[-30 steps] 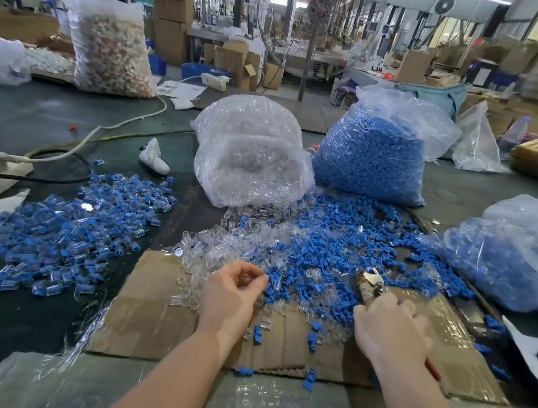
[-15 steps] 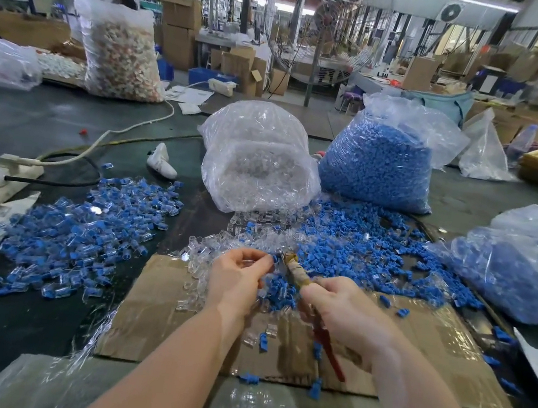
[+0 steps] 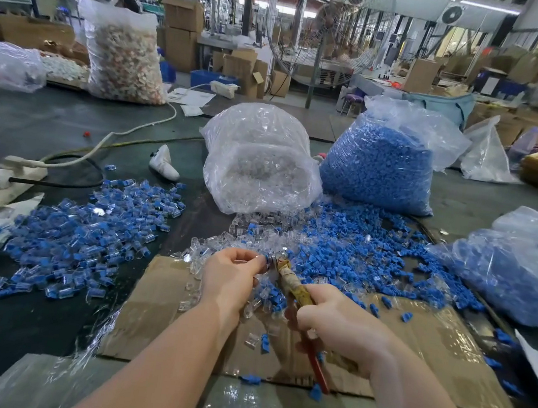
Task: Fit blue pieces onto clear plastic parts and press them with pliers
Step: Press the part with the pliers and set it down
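Moved since a second ago: right hand [image 3: 344, 325] up off the loose blue pieces [image 3: 357, 251], now gripping the pliers [image 3: 297, 290] by the red handles, nose brought against the part held in the left hand [image 3: 233, 275]. Head view: left fingertips pinching a small clear plastic part with blue piece [image 3: 265, 260], raised just above the cardboard sheet [image 3: 429, 357]. Jaw gap too small to tell. Loose clear parts [image 3: 256, 236] scattered beyond the hands. Assembled pile [image 3: 83, 233] lying well left. Bag of clear parts [image 3: 259, 168] and bag of blue pieces [image 3: 379, 171] standing behind.
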`<state>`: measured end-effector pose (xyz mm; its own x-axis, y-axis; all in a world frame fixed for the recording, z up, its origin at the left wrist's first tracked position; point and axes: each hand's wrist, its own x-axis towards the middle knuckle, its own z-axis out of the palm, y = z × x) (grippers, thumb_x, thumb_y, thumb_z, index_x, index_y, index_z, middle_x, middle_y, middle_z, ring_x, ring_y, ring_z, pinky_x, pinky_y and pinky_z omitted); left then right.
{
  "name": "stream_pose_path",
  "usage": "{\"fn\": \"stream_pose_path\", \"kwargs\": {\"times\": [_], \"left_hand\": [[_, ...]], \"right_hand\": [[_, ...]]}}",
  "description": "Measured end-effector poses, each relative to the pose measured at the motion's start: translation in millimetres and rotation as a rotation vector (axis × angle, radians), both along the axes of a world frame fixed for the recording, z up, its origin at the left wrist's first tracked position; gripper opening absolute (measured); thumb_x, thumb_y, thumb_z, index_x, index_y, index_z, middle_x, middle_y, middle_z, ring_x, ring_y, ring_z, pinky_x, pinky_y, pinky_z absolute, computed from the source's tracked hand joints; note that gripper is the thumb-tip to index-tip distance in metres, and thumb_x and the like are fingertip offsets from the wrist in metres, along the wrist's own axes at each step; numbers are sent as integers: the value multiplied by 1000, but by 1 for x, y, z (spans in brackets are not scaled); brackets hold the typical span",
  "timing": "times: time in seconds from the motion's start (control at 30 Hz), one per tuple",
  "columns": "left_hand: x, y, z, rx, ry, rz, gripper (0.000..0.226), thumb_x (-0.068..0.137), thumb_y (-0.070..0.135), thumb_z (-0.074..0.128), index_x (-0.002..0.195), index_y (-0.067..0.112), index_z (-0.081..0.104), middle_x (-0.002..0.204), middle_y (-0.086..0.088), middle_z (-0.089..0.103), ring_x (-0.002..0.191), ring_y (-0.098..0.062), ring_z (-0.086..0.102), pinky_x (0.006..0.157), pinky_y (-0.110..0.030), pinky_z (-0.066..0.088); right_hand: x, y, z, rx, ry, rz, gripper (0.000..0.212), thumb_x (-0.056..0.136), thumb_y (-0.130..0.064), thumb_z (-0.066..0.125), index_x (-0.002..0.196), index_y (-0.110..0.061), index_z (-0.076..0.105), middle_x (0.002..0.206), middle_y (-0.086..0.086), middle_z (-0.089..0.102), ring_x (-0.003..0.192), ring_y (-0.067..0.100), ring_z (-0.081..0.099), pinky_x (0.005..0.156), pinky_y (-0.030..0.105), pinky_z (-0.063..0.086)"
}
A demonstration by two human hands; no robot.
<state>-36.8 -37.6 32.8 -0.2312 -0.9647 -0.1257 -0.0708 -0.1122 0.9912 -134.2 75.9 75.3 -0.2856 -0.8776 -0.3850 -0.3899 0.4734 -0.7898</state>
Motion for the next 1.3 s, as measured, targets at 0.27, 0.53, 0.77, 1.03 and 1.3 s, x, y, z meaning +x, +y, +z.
{"fn": "stream_pose_path", "kwargs": {"times": [0.27,0.53,0.77,1.03,1.3], "left_hand": [[0,2,1,40,25,-17,7,84,10,67,77,12,66,69,-2,63,52,-6,48,38,-11,36],[0,4,1,38,33,-13,4,85,9,65,83,9,68,76,-4,67,61,-9,54,54,-17,43],[6,4,-2,-81,-12,3,2,86,13,65,86,12,66,76,-3,66,55,-4,53,46,-14,42],[72,-40,-16,-524,-680,249,16,93,24,54,102,22,67,91,2,66,71,-15,57,51,-25,45],[93,-51,-33,-539,-978,251,24,95,24,49,111,22,67,101,-6,61,93,-26,51,83,-41,40]], "right_hand": [[2,-2,-3,13,196,35,16,84,0,41,80,-15,39,75,7,46,67,22,48,61,34,40],[6,-5,-13,25,237,5,16,87,0,39,85,-15,39,84,7,47,68,19,45,60,31,40],[7,-4,-19,-179,95,-221,34,80,1,58,106,-17,48,94,4,53,66,12,54,49,16,42],[-39,8,-41,-101,704,-480,41,84,-39,65,111,-13,49,107,6,50,100,20,40,89,32,33],[-63,15,-60,30,823,-532,47,87,-53,55,106,-10,50,118,12,53,111,27,44,92,35,34]]}}
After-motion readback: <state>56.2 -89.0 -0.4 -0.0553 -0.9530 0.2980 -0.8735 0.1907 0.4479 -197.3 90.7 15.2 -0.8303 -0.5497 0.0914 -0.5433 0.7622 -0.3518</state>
